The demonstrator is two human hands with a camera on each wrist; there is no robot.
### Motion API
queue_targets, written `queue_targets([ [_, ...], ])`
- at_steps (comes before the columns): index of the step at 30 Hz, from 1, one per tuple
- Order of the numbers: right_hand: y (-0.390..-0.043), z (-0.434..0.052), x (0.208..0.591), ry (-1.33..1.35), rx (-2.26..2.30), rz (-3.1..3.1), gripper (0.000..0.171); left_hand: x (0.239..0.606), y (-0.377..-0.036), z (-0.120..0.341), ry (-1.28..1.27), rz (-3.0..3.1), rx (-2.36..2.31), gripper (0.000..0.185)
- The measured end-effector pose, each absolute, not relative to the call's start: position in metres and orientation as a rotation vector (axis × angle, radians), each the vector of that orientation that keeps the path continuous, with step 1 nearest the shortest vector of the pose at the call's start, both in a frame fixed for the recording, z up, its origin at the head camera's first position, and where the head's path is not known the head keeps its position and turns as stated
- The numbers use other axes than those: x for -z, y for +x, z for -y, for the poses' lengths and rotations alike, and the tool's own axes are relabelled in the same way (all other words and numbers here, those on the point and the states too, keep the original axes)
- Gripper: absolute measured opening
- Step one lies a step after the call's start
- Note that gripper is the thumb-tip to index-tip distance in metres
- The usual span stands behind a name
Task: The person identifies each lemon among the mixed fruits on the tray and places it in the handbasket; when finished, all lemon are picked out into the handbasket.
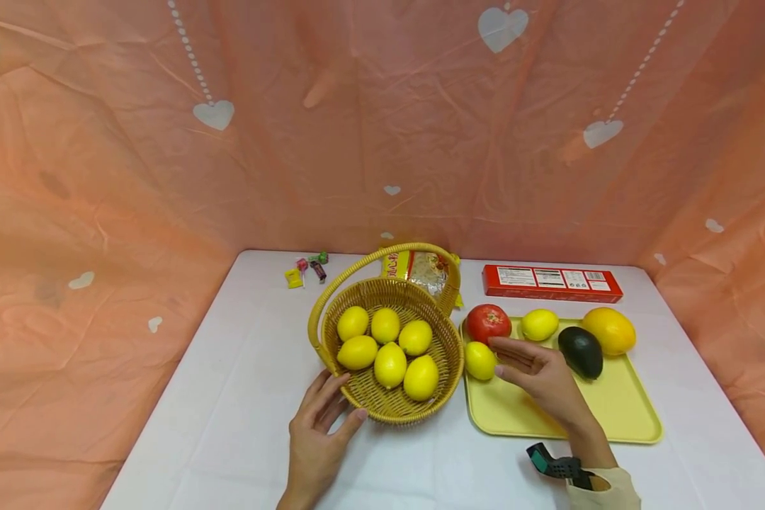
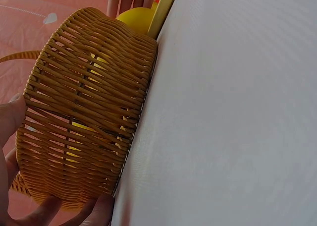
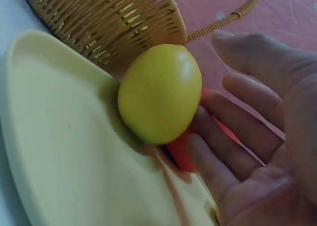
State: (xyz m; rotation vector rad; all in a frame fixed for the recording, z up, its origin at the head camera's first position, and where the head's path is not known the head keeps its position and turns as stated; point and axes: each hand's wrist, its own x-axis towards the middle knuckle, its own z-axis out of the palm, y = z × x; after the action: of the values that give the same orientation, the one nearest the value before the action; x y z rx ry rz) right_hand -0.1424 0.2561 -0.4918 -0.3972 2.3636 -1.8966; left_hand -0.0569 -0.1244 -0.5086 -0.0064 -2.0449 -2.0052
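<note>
Several lemons [image 1: 390, 365] lie in a round wicker basket [image 1: 449, 397] with an arched handle. My left hand [image 1: 321, 428] rests against the basket's near-left side, fingers and thumb spread along the wall and rim; in the left wrist view its fingertips [image 2: 101, 208] touch the weave. Over the yellow tray [image 1: 503, 418], my right hand [image 1: 545, 379] is held with fingers extended beside another lemon [image 1: 481, 361] at the tray's left edge. In the right wrist view this lemon [image 3: 161, 92] stands before the open palm, fingertips right at its side. A red pomegranate [image 1: 488, 323] sits just behind it.
The tray also bears a third-row lemon [image 1: 540, 324], a dark avocado [image 1: 581, 353] and an orange-yellow fruit [image 1: 610, 331]. Behind stand a red box [image 1: 552, 283] and a snack bag [image 1: 426, 270]. Small wrapped candies [image 1: 317, 270] lie at the back left. A pink curtain [image 1: 357, 142] hangs behind.
</note>
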Motion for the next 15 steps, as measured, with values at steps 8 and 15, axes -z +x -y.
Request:
queue_targets([
  [8,-0.1435,-0.246,0.4957,-0.366,1.735,-2.376,0.051,0.5085,-0.0563,0.1247,0.01,2.057,2.012,0.057],
  [15,-0.1386,-0.2485,0.4908,-0.367,1.63,-2.438,0.056,0.5106,-0.0571,0.1259,0.008,2.066,1.999,0.058],
])
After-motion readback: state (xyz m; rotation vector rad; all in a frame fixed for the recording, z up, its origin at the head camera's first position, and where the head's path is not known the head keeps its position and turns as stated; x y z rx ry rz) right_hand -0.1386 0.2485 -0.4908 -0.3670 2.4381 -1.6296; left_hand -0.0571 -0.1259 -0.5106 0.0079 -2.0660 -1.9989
